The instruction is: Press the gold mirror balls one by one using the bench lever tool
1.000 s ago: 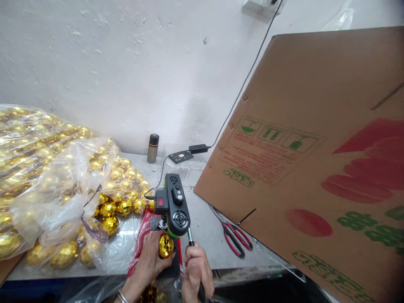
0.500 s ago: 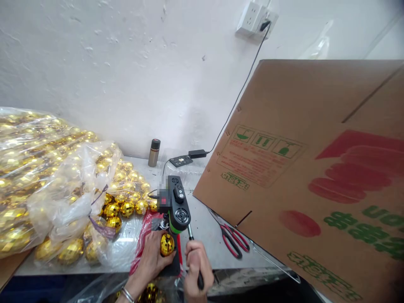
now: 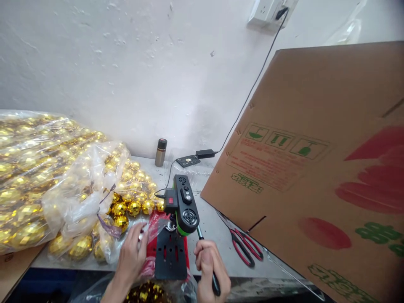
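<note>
The small black-and-green bench press [image 3: 184, 208] stands mid-counter, its black slotted base plate [image 3: 171, 254] bare. The right hand [image 3: 210, 263] is clenched on its lever; the left hand [image 3: 132, 254], fingers released, reaches at nine o'clock toward the gold mirrored balls [image 3: 132, 206] in clear plastic bags.

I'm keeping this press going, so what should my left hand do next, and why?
Probably pick a gold ball from the open bag and set it on the black plate: the plate is bare, the left hand is beside the bag, and the right hand grips the lever.
</note>
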`<state>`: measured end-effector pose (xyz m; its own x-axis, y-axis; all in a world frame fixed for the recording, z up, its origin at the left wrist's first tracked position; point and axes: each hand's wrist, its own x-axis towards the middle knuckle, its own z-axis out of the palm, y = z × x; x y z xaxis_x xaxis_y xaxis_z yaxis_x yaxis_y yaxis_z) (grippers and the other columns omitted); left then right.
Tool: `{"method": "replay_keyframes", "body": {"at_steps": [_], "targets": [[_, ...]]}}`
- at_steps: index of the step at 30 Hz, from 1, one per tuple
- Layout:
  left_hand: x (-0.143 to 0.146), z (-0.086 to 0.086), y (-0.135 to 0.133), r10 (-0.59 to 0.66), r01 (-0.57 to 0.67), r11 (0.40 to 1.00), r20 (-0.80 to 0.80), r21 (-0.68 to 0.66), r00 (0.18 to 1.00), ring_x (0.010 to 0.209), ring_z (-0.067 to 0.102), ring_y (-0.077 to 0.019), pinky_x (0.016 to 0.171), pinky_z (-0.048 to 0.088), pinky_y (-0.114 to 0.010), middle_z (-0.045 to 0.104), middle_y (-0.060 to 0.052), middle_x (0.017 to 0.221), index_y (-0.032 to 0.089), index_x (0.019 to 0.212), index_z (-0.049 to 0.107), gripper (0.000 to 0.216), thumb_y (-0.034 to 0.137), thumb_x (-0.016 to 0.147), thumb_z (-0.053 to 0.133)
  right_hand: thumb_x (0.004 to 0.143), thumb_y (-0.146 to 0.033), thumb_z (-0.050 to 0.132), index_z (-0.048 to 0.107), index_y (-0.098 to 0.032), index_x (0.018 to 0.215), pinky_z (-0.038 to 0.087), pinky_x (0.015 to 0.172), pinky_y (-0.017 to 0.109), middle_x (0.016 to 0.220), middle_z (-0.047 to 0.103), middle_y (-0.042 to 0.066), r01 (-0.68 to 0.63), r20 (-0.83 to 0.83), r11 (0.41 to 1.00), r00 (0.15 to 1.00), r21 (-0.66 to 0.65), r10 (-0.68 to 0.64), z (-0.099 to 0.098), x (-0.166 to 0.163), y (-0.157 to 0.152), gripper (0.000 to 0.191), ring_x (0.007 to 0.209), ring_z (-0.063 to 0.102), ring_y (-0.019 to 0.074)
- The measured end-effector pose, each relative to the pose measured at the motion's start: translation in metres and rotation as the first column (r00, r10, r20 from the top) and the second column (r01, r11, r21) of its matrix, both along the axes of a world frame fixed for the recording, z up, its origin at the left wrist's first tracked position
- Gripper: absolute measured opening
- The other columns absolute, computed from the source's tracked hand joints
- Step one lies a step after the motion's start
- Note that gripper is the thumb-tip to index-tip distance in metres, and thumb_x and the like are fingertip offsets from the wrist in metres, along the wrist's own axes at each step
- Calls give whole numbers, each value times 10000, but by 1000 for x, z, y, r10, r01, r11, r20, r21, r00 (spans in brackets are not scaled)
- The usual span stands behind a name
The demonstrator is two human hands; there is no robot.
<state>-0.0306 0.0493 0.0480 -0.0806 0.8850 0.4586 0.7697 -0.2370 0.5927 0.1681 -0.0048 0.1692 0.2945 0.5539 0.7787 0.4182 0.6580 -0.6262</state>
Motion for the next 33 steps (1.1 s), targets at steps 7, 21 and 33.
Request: {"method": "replay_keyframes", "body": {"at_steps": [7, 21, 33], "targets": [[26, 50, 102, 10, -53, 976, -200, -209, 980, 1176, 690, -367, 1018, 547, -496, 748, -200, 1163, 150, 1086, 680, 228, 196, 868, 634, 1090, -162, 438, 485, -214, 689, 403, 625, 275, 679, 499, -13, 14, -137, 996, 990, -87, -26, 10, -14, -7, 408, 660, 538, 136], [9, 50, 23, 39, 306, 885, 711, -351, 702, 953, 771, -303, 791, 644, -420, 774, -129, 1144, 180, 1250, 621, 730, 790, 854, 557, 1075, -139, 446, 469, -217, 703, 390, 533, 226, 679, 503, -22, -30, -37, 995, 999, -90, 27, 42, -2, 3, 381, 609, 520, 104], [43, 11, -5, -273, 369, 898, 353, -241, 895, 1143, 758, -373, 1014, 603, -558, 795, -165, 1248, 214, 1288, 682, 549, 416, 787, 777, 1072, -101, 427, 478, -223, 750, 442, 590, 212, 679, 486, -35, -57, 5, 997, 998, -60, 57, 49, -1, 4, 347, 642, 544, 97]]}}
